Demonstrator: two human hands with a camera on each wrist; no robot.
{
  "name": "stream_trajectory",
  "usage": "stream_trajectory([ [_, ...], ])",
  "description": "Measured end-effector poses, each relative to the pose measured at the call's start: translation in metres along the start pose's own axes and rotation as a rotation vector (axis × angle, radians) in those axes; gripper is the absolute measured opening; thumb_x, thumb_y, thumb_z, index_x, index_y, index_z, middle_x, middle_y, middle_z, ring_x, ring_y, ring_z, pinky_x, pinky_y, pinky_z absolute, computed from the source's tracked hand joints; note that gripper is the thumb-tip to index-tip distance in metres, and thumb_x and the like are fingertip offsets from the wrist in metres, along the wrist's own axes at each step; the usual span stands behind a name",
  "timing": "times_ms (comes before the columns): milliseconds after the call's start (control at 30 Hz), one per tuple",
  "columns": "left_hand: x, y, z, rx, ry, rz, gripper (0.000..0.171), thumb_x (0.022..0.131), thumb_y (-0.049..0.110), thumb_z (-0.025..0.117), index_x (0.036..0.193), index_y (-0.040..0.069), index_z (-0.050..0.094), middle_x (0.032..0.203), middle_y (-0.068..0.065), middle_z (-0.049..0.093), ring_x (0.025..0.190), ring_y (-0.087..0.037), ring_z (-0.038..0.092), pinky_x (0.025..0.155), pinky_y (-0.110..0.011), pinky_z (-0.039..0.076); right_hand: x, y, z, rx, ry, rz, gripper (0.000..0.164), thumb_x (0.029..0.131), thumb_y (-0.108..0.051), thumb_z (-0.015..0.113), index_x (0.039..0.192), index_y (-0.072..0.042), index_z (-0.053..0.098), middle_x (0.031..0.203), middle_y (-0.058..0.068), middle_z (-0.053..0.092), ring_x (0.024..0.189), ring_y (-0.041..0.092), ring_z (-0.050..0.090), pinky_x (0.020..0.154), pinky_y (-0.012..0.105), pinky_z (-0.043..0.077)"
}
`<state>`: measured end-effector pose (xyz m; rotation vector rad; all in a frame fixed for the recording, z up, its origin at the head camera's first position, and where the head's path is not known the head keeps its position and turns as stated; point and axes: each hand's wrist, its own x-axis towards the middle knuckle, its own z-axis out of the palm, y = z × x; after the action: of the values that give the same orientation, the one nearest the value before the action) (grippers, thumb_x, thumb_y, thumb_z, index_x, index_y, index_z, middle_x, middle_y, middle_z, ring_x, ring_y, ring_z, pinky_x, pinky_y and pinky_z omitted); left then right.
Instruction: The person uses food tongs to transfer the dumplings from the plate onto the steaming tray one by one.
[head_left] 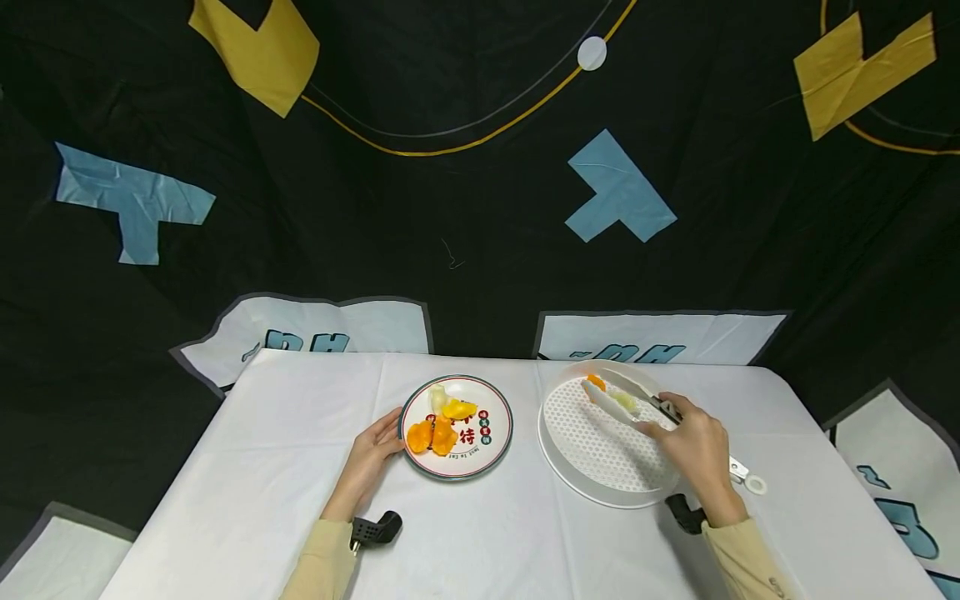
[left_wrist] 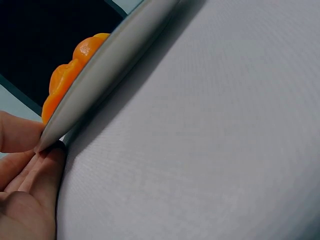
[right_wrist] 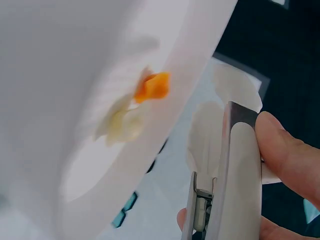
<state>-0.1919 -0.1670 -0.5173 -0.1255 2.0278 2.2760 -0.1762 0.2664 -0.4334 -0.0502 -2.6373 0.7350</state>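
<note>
My left hand pinches the left rim of a white plate with a red and green edge and printed characters, thumb above and fingers beneath. The plate is tilted in the left wrist view. On it lie two orange lumpy pieces, a yellow piece and a pale piece, shaped somewhat like dumplings. My right hand grips white-and-metal kitchen tongs, their arms apart over a round white perforated steamer tray. Inside it, a small orange piece and a pale yellowish piece sit side by side.
A white cloth covers the table. Behind it hangs a black backdrop with blue and yellow shapes. The steamer tray stands right of the plate, with a gap between them. The tongs' ring end sticks out past my right wrist.
</note>
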Motion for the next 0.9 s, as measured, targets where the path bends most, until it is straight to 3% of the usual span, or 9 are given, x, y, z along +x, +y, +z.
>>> stream_trajectory([
  [200, 0.0, 0.0, 0.0, 0.013, 0.004, -0.011, 0.06, 0.088, -0.012, 0.046, 0.145, -0.011, 0.027, 0.149, -0.029, 0.027, 0.137, -0.035, 0.03, 0.107, -0.032, 0.033, 0.001, -0.019, 0.003, 0.026, 0.001, -0.041, 0.059, 0.069, -0.021, 0.084, 0.116, 0.007, 0.064, 0.104, 0.029, 0.065, 0.081, 0.044, 0.063, 0.068, 0.055, 0.05],
  [633, 0.002, -0.001, -0.001, 0.022, 0.009, -0.022, 0.061, 0.088, -0.012, 0.046, 0.145, -0.01, 0.027, 0.149, -0.028, 0.028, 0.137, -0.034, 0.031, 0.107, -0.032, 0.034, 0.0, -0.068, 0.024, 0.122, -0.124, -0.155, 0.061, 0.066, -0.025, 0.086, 0.118, -0.001, 0.065, 0.111, 0.018, 0.067, 0.097, 0.039, 0.063, 0.079, 0.052, 0.05],
  [767, 0.002, -0.001, -0.001, 0.024, 0.008, -0.021, 0.06, 0.088, -0.011, 0.047, 0.145, -0.01, 0.028, 0.149, -0.027, 0.029, 0.137, -0.033, 0.031, 0.106, -0.03, 0.035, 0.0, -0.081, 0.036, 0.133, -0.162, -0.199, 0.061, 0.064, -0.024, 0.087, 0.117, -0.001, 0.066, 0.108, 0.014, 0.068, 0.091, 0.032, 0.064, 0.076, 0.047, 0.052],
  [900, 0.002, -0.002, 0.0, 0.013, 0.006, -0.013, 0.06, 0.088, -0.012, 0.047, 0.145, -0.01, 0.028, 0.148, -0.028, 0.029, 0.137, -0.034, 0.031, 0.106, -0.03, 0.035, 0.0, -0.09, 0.052, 0.13, -0.21, -0.221, 0.062, 0.062, -0.024, 0.089, 0.116, -0.002, 0.066, 0.103, 0.012, 0.069, 0.073, 0.024, 0.059, 0.065, 0.039, 0.051],
])
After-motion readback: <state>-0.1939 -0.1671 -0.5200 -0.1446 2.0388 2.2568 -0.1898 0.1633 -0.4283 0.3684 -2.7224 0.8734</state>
